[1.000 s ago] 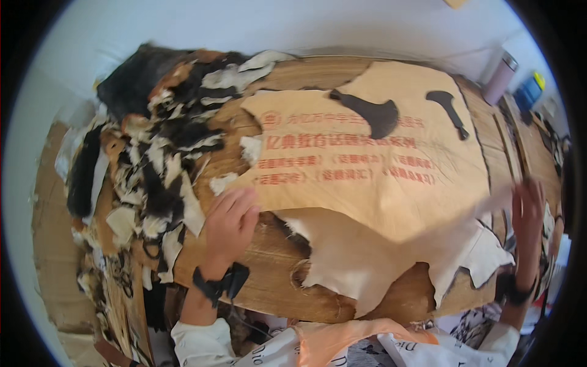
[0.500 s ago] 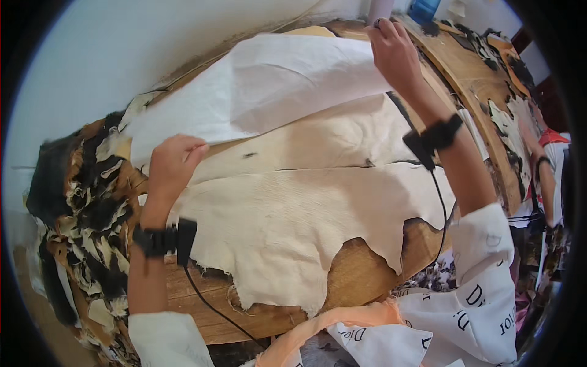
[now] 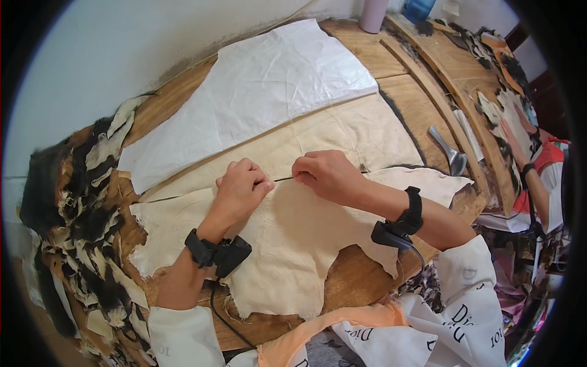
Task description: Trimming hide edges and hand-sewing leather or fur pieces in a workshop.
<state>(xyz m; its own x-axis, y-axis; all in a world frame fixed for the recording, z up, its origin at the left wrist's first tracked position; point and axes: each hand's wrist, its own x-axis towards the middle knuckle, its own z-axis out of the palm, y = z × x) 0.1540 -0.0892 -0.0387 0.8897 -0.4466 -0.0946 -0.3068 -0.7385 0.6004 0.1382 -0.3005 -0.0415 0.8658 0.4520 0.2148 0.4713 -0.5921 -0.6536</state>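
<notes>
A cream-coloured hide (image 3: 293, 244) with a ragged lower edge lies on the wooden table under both my hands. My left hand (image 3: 241, 186), fingers curled and thumb pressed in, pinches its upper edge. Just to the right, my right hand (image 3: 327, 174) is closed in the same way on that edge; its fingertips are partly hidden. Beyond the seam lies a second cream hide (image 3: 361, 131) with dark fur along its right side. A white sheet (image 3: 263, 98), lightly creased, lies flat over the far part of this second hide.
Black, brown and cream fur scraps (image 3: 98, 244) pile up at the left. A metal tool (image 3: 449, 153) lies at the right beside wooden strips (image 3: 437, 104). A pink cylinder (image 3: 373, 15) stands at the back. Another person's arm (image 3: 529, 174) reaches in at far right.
The white sheet, held up by both hands before, now lies flat farther back. Both hands have come together at the near hide's upper edge; the metal tool has come into view.
</notes>
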